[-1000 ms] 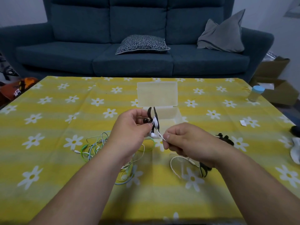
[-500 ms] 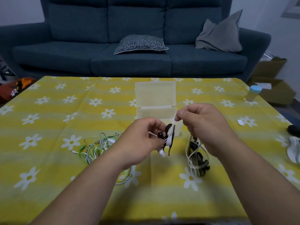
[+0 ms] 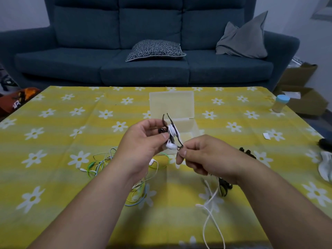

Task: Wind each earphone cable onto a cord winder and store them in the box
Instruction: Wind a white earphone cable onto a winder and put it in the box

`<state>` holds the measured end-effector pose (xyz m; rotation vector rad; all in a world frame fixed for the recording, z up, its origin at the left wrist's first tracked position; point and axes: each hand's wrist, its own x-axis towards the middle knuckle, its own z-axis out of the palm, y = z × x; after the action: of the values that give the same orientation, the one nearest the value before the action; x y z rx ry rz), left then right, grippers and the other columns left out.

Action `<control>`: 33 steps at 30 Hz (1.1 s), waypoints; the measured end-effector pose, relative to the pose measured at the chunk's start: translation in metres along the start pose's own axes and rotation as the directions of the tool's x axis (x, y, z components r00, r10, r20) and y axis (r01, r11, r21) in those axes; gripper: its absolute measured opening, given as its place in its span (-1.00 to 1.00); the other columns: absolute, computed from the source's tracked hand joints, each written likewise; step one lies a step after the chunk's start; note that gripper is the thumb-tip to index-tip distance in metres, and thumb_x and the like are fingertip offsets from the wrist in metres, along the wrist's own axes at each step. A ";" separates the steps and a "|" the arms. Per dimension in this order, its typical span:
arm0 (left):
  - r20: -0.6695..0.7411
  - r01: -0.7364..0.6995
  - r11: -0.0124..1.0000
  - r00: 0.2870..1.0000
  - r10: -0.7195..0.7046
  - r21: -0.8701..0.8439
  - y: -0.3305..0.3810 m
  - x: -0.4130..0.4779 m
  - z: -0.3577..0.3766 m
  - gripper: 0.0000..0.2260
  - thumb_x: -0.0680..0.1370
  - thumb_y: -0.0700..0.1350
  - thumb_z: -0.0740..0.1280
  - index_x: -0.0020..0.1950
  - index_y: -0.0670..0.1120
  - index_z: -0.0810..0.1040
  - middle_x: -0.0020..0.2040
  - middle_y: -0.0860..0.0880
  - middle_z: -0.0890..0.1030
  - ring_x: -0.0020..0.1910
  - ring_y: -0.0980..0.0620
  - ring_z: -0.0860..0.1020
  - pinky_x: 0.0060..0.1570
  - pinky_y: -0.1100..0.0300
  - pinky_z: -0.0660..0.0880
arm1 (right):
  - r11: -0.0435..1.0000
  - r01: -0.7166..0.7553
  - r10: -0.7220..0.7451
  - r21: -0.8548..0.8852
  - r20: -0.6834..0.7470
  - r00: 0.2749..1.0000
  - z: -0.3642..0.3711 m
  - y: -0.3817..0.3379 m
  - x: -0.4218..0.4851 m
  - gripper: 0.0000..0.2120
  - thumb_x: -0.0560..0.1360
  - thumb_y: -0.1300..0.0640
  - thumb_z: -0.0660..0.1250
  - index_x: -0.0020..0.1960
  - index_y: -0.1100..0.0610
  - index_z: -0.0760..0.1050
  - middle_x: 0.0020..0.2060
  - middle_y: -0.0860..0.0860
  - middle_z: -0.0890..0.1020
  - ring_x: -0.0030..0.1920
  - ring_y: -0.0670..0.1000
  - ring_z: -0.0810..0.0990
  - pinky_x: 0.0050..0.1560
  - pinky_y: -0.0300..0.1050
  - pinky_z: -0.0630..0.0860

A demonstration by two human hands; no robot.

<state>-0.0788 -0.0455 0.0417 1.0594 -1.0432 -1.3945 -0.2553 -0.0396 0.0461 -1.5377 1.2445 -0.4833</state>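
Observation:
My left hand (image 3: 143,142) grips a black cord winder (image 3: 170,126) with white earphone cable wrapped around its middle; two white earbuds (image 3: 171,145) poke out below my thumb. My right hand (image 3: 203,155) pinches the white cable (image 3: 210,202) just beside the winder's lower tip, and the loose rest of it trails down over the tablecloth to the near edge. Behind the winder stands the open translucent box (image 3: 186,123), lid raised. A tangle of green, blue and white earphone cables (image 3: 100,164) lies under my left wrist. More black winders (image 3: 224,187) lie beneath my right wrist.
A yellow flowered tablecloth (image 3: 53,141) covers the table. A small jar with a blue lid (image 3: 280,103) stands at the far right. A white paper scrap (image 3: 266,136) and white cloth (image 3: 326,166) lie near the right edge. A blue sofa (image 3: 143,51) and cardboard boxes (image 3: 303,94) stand beyond.
My right hand has come down from above the winder to its lower end, bringing the cable around. My left hand has lifted and tilted the winder. More white cable sits on the winder.

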 end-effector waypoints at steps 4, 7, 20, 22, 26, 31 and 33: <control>-0.037 0.037 0.998 0.999 -0.036 0.046 0.001 0.000 -0.001 -0.81 0.54 -0.44 0.29 0.00 -0.17 0.58 -0.25 -0.08 0.66 -0.33 0.04 0.61 -0.32 0.29 0.56 | 1.000 0.020 -0.021 0.018 0.052 0.998 -0.003 -0.004 -0.005 -0.72 0.65 0.17 0.21 -0.17 0.23 0.57 -0.47 0.01 0.37 -0.45 -0.01 0.32 -0.43 -0.24 0.28; -0.074 0.036 0.993 0.997 -0.028 0.113 0.000 0.001 -0.002 -0.80 0.53 -0.45 0.29 -0.01 -0.17 0.56 -0.23 -0.08 0.64 -0.33 0.06 0.59 -0.37 0.32 0.52 | 0.999 0.048 -0.049 0.027 0.043 0.998 -0.003 -0.007 -0.007 -0.70 0.64 0.14 0.23 -0.21 0.20 0.56 -0.52 -0.07 0.31 -0.45 -0.05 0.23 -0.43 -0.22 0.19; -0.081 0.057 0.978 0.996 -0.042 0.202 -0.001 0.001 0.001 -0.78 0.51 -0.44 0.28 -0.06 -0.14 0.57 -0.28 -0.07 0.64 -0.43 0.02 0.54 -0.36 0.25 0.50 | 0.996 0.091 -0.091 -0.008 0.058 0.994 -0.005 -0.013 -0.010 -0.69 0.59 0.19 0.25 -0.30 0.19 0.56 -0.53 -0.08 0.29 -0.46 -0.05 0.19 -0.43 -0.21 0.15; -0.046 -0.010 0.946 0.999 0.027 0.323 -0.003 0.001 0.002 -0.78 0.49 -0.45 0.31 -0.07 -0.14 0.57 -0.33 -0.01 0.63 -0.44 0.01 0.55 -0.35 0.26 0.50 | 0.989 0.141 -0.141 0.052 -0.009 0.990 -0.006 -0.013 -0.009 -0.71 0.59 0.18 0.27 -0.27 0.21 0.59 -0.54 -0.09 0.31 -0.46 -0.06 0.20 -0.44 -0.21 0.15; 0.037 -0.047 0.877 0.999 0.034 0.479 -0.005 -0.002 0.002 -0.77 0.46 -0.43 0.35 -0.09 -0.10 0.59 -0.27 -0.03 0.62 -0.40 -0.09 0.62 -0.39 0.30 0.43 | 0.941 0.261 -0.221 0.216 -0.194 0.956 -0.010 -0.014 -0.007 -0.72 0.58 0.24 0.27 -0.28 0.19 0.60 -0.51 -0.01 0.27 -0.44 -0.02 0.15 -0.40 -0.10 0.06; 0.139 -0.045 0.839 0.990 -0.037 0.543 -0.010 -0.004 0.004 -0.76 0.46 -0.44 0.33 -0.08 -0.11 0.60 -0.22 -0.06 0.61 -0.36 -0.11 0.66 -0.27 0.15 0.44 | 0.923 0.308 -0.203 0.230 -0.389 0.899 -0.014 -0.012 -0.003 -0.69 0.60 0.23 0.23 -0.30 0.21 0.54 -0.53 -0.05 0.26 -0.45 -0.04 0.15 -0.40 -0.12 0.05; 0.195 -0.032 0.867 0.978 -0.076 0.497 -0.009 -0.006 0.006 -0.76 0.46 -0.46 0.34 -0.04 -0.15 0.61 -0.23 -0.04 0.61 -0.38 -0.04 0.61 -0.18 0.09 0.51 | 0.938 0.305 -0.203 0.162 -0.455 0.867 -0.015 -0.009 -0.001 -0.67 0.60 0.17 0.25 -0.33 0.17 0.53 -0.53 -0.08 0.28 -0.45 -0.04 0.18 -0.39 -0.14 0.09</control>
<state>-0.0862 -0.0389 0.0345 1.3142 -1.6117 -1.3029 -0.2639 -0.0470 0.0599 -1.4445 1.2612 -1.1582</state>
